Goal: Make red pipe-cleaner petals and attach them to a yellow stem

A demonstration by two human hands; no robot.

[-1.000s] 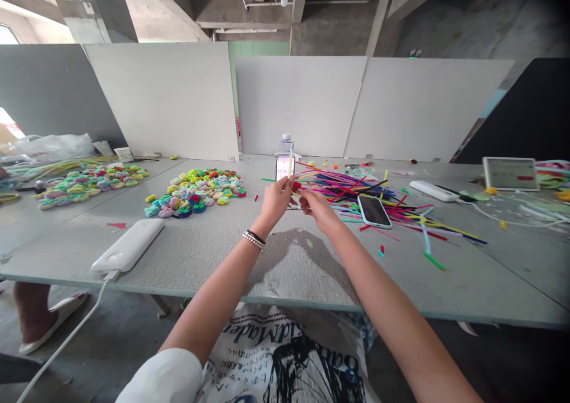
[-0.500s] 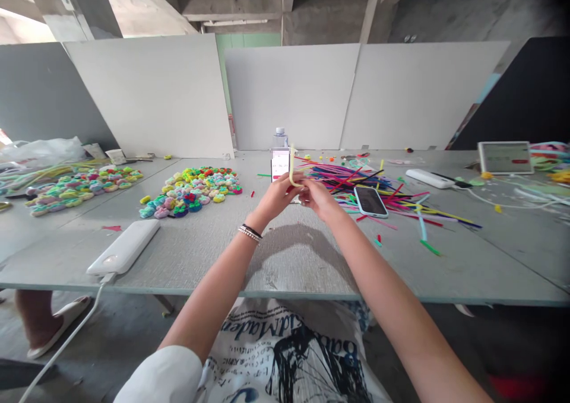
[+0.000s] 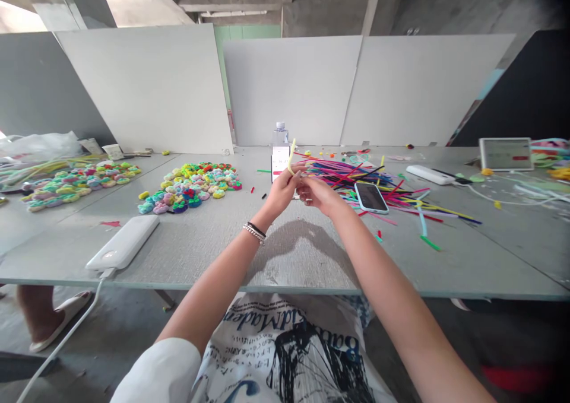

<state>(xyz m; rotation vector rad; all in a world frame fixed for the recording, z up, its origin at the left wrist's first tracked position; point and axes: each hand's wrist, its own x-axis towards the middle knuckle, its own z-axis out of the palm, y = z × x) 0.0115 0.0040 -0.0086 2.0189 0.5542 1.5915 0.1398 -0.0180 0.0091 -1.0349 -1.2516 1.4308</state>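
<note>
A pale yellow pipe cleaner (image 3: 292, 154) stands up from between my hands, its lower part bent and hidden by the fingers. My left hand (image 3: 284, 190) is closed on it, with the thumb and fingers pinched near the bend. Against those fingertips, my right hand (image 3: 319, 194) is also closed at the pipe cleaner's lower end, its fingers curled. Behind the hands a phone with a lit screen (image 3: 280, 161) leans upright before a clear bottle (image 3: 280, 135). A heap of multicoloured pipe cleaners (image 3: 329, 174) spreads just right of my right hand.
Small fuzzy flower-like pieces (image 3: 191, 186) lie piled at left, with another pile (image 3: 82, 183) farther left. A white power bank (image 3: 124, 243) with a cable sits near the front edge. A phone (image 3: 371, 197) rests on the heap; a white tablet (image 3: 505, 154) stands far right.
The yellow pipe cleaner's upright end now leans right and shows less length. My hands have shifted slightly, and small dark bits now show on the table left of them. The view has tilted slightly.
</note>
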